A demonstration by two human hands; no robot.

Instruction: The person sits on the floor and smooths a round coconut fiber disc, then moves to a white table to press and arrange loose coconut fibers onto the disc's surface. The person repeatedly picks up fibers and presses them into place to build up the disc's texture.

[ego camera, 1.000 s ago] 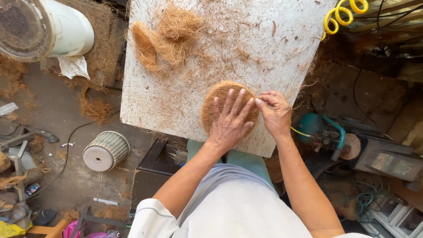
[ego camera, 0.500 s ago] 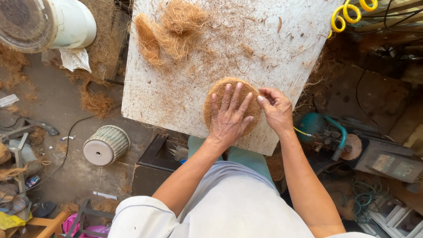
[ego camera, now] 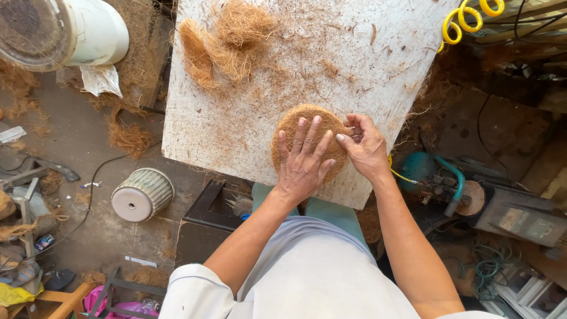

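Observation:
A round pad of brown coconut fibre (ego camera: 297, 121) lies near the front edge of a white board (ego camera: 354, 53). My left hand (ego camera: 303, 159) lies flat on the pad with its fingers spread, pressing it down. My right hand (ego camera: 364, 145) is at the pad's right rim, its fingers curled in and pinching the fibre at the edge. A loose heap of the same fibre (ego camera: 227, 38) sits at the far left of the board, with stray strands scattered across the surface.
A white drum (ego camera: 82, 29) stands at the top left. On the floor are a ribbed round filter (ego camera: 143, 194), fibre clumps (ego camera: 127, 137) and a cable. A yellow coiled hose (ego camera: 463, 18) hangs at the top right; a teal machine (ego camera: 437, 174) sits right of the board.
The view has shifted a little. My left hand stays flat on the pad, while my right hand has closed in on the pad's right rim.

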